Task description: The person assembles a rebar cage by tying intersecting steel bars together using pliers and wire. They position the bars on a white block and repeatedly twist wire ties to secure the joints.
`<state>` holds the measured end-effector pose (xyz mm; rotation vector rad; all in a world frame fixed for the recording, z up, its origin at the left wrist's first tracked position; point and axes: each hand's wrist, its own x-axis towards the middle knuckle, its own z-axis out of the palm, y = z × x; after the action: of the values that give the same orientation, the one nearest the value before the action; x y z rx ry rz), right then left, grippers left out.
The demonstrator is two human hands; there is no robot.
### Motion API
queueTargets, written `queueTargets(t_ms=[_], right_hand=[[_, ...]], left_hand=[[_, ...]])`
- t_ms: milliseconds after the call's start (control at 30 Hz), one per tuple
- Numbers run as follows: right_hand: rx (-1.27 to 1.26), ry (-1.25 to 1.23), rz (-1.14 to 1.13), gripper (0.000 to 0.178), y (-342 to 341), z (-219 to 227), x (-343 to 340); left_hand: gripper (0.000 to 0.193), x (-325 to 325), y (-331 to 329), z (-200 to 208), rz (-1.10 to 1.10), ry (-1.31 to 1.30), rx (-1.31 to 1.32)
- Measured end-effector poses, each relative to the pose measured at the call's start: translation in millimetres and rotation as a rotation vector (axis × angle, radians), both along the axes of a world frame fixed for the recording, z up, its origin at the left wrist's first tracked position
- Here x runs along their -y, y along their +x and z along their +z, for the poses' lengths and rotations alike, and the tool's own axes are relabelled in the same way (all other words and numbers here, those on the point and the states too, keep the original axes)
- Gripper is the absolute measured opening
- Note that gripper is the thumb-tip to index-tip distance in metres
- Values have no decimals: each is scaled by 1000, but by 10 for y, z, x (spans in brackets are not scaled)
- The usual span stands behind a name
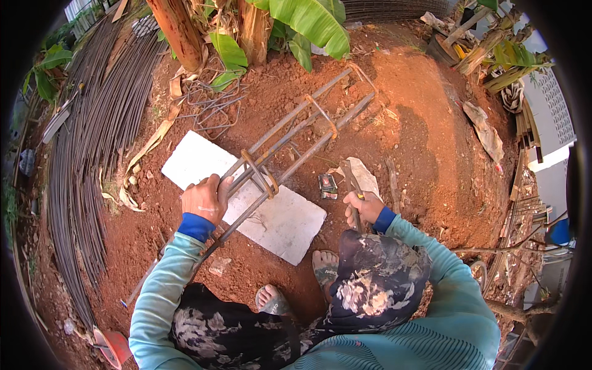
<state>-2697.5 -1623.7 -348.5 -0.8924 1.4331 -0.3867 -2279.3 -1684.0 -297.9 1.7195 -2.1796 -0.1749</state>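
Observation:
A cage of rusty steel rebar point(354, 113), with square stirrups around its long bars, slants across the middle and rests over a white slab point(287, 231). My left hand point(203, 200) is closed around a bar near the cage's close end. Apart from the cage, on the right, my right hand point(365, 208) grips dark metal pincers point(351, 177); their lower end is partly hidden by the hand and my knee. Beside the slab lies a small dark packet point(328, 186). A pale crumpled sheet point(364, 176) lies behind the pincers.
Long rebar rods point(80, 154) lie piled on the left. Loose bent stirrups point(213, 105) are heaped beyond the slab, near banana trunks point(179, 31). Reddish soil point(425, 185) surrounds the work. Branches point(518, 246) stick out at the right; an orange-red container point(112, 346) stands lower left.

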Motion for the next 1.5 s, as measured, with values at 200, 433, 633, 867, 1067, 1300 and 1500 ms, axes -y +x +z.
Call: queueTargets(t_ms=[200,433,633,867,1067,1300,1500], right_hand=[[216,61,80,53,46,1117,250],[141,226,118,59,209,1510,529],[84,293,195,60,222,1591,568],[16,371,195,58,295,1672,713],[-117,458,271,55,295,1872,880],[-262,-3,24,45,429,1025,504],[-1061,-767,365,48,138,-301,571]], left_hand=[[38,-32,-63,9,-9,-7,20],[38,-114,-27,-34,-30,-1,-11],[38,-151,-19,-33,-46,-43,-39],[38,-142,-11,-56,-52,-44,-28],[37,-158,-21,-60,-64,-53,-10],[37,-29,-23,-42,-41,-70,-24],[39,177,-33,-23,9,-10,20]])
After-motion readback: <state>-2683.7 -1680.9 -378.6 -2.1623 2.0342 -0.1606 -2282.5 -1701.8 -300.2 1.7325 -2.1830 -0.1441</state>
